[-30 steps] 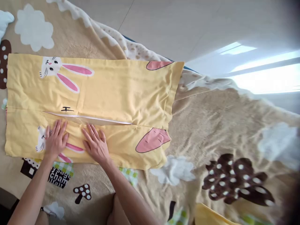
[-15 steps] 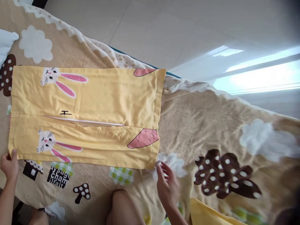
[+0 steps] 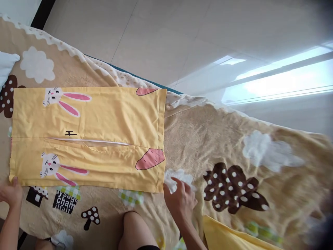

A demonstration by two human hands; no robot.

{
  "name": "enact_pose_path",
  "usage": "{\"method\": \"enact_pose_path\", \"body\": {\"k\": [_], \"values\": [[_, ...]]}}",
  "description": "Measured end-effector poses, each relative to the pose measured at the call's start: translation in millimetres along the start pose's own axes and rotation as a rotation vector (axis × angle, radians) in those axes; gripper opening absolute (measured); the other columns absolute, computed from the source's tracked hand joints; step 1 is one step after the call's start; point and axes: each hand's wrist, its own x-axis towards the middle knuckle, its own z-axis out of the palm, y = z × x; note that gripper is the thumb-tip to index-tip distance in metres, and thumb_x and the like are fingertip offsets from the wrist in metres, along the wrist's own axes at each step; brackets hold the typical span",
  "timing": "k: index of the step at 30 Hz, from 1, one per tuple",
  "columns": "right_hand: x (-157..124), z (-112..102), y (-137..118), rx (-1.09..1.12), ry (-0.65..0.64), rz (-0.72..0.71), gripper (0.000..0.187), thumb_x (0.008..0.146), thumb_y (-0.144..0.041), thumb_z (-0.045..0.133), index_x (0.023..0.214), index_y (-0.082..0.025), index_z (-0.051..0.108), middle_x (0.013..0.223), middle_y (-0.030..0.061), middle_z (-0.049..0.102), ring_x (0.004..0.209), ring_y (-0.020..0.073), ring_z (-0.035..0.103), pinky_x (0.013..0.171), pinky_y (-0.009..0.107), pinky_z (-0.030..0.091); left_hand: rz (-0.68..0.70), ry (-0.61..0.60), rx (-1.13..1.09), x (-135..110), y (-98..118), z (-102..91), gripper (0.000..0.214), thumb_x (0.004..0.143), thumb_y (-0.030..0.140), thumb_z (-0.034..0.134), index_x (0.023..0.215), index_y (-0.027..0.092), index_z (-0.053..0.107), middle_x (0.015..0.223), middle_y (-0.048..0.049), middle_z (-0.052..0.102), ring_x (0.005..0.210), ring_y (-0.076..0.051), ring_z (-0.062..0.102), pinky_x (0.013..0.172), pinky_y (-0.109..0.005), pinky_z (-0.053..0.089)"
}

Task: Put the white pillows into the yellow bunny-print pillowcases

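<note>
Yellow rabbit-print cloth (image 3: 111, 118) lies on the beige blanket (image 3: 192, 135), at two o'clock from the left hand (image 3: 10, 193), which pinches its corner, and ten o'clock from the right hand (image 3: 180, 199), fingers spread loose, just beside its corner.

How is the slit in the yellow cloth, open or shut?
Open: the slit in the yellow cloth gapes slightly along a white strip, narrowing toward both ends.

A beige blanket (image 3: 189, 135), wrinkled at right, bears printed clouds (image 3: 37, 65) and dotted brown shapes (image 3: 227, 189). On it lie a rabbit-print yellow cloth (image 3: 111, 118), spread flat, a second yellow cloth (image 3: 221, 236) and, far left, a white item (image 3: 6, 66).
</note>
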Motion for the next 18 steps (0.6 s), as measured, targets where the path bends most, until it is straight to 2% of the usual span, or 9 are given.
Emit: {"method": "enact_pose_path", "body": {"k": [2, 3, 4, 6, 7, 9, 12, 15, 18], "values": [[-9.9, 17.8, -53.1, 0.120, 0.096, -0.251, 0.036, 0.087, -0.042, 0.046, 0.101, -0.016, 0.067, 0.102, 0.0172, 0.068, 0.099, 0.0304, 0.062, 0.086, 0.047, 0.050, 0.184, 0.097, -0.115, -9.2, 48.2, 1.5, 0.063, 0.079, 0.033, 0.054, 0.138, 0.014, 0.045, 0.134, -0.0222, 0.052, 0.127, -0.045, 0.047, 0.098, -0.072, 0.040], [-15.1, 29.4, -85.9, 0.223, 0.016, -0.421, 0.029, 0.090, -0.035, 0.046, 0.103, -0.019, 0.066, 0.102, 0.0145, 0.069, 0.100, 0.0273, 0.064, 0.089, 0.045, 0.051, 0.404, 0.089, -0.228, -16.2, 77.7, 4.5, 0.049, 0.082, 0.028, 0.050, 0.128, 0.010, 0.054, 0.121, -0.0220, 0.060, 0.118, -0.040, 0.056, 0.098, -0.064, 0.045], [-19.3, 42.1, -120.5, 0.320, -0.095, -0.581, 0.027, 0.091, -0.030, 0.047, 0.108, -0.020, 0.066, 0.106, 0.0128, 0.070, 0.103, 0.0253, 0.064, 0.091, 0.043, 0.051, 0.604, -0.011, -0.347, -23.9, 109.3, 9.2, 0.038, 0.087, 0.024, 0.045, 0.120, 0.012, 0.059, 0.112, -0.0186, 0.065, 0.112, -0.033, 0.061, 0.097, -0.055, 0.049], [-19.9, 68.1, -187.2, 0.473, -0.385, -0.867, 0.027, 0.091, -0.027, 0.048, 0.108, -0.021, 0.068, 0.106, 0.0098, 0.072, 0.105, 0.0234, 0.065, 0.093, 0.039, 0.052, 0.978, -0.316, -0.442, -36.6, 173.0, 21.5, 0.034, 0.091, 0.020, 0.042, 0.118, 0.016, 0.063, 0.117, -0.0135, 0.067, 0.118, -0.025, 0.060, 0.104, -0.041, 0.047], [-15.0, 79.9, -215.3, 0.524, -0.490, -0.915, 0.025, 0.091, -0.026, 0.049, 0.103, -0.022, 0.070, 0.096, 0.0073, 0.074, 0.095, 0.0211, 0.068, 0.087, 0.035, 0.054, 1.133, -0.437, -0.442, -39.7, 202.3, 28.0, 0.037, 0.093, 0.019, 0.041, 0.122, 0.016, 0.062, 0.122, -0.0120, 0.066, 0.121, -0.023, 0.058, 0.106, -0.038, 0.045], [3.8, 97.7, -254.4, 0.553, -0.521, -0.881, 0.029, 0.094, -0.024, 0.043, 0.099, -0.021, 0.071, 0.087, 0.0059, 0.074, 0.081, 0.0188, 0.069, 0.076, 0.031, 0.056, 1.190, -0.494, -0.424, -37.5, 250.8, 39.0, 0.040, 0.095, 0.018, 0.036, 0.125, 0.016, 0.063, 0.122, -0.0115, 0.067, 0.118, -0.022, 0.060, 0.105, -0.038, 0.043], [33.2, 107.8, -266.8, 0.491, -0.314, -0.782, 0.039, 0.096, -0.023, 0.037, 0.123, -0.017, 0.064, 0.114, 0.0128, 0.071, 0.105, 0.0223, 0.066, 0.091, 0.037, 0.053, 1.138, -0.462, -0.400, -20.0, 295.7, 48.2, 0.044, 0.098, 0.023, 0.035, 0.134, 0.013, 0.057, 0.133, -0.0138, 0.061, 0.127, -0.025, 0.053, 0.110, -0.042, 0.036], [32.4, 109.4, -241.7, 0.298, -0.131, -0.943, 0.047, 0.097, -0.022, 0.041, 0.142, -0.016, 0.050, 0.139, 0.0135, 0.058, 0.134, 0.0243, 0.050, 0.110, 0.042, 0.038, 1.077, -0.498, -0.389, -5.7, 317.7, 54.2, 0.045, 0.099, 0.030, 0.035, 0.136, 0.014, 0.054, 0.138, -0.0136, 0.058, 0.134, -0.026, 0.048, 0.112, -0.041, 0.033], [8.8, 118.1, -211.2, 0.139, -0.077, -1.071, 0.055, 0.096, -0.020, 0.044, 0.151, -0.019, 0.039, 0.144, 0.0100, 0.055, 0.139, 0.0214, 0.044, 0.118, 0.041, 0.026, 0.984, -0.512, -0.372, -5.3, 328.7, 65.7, 0.047, 0.101, 0.034, 0.031, 0.134, 0.014, 0.056, 0.139, -0.0142, 0.057, 0.134, -0.027, 0.048, 0.112, -0.042, 0.030]]}}
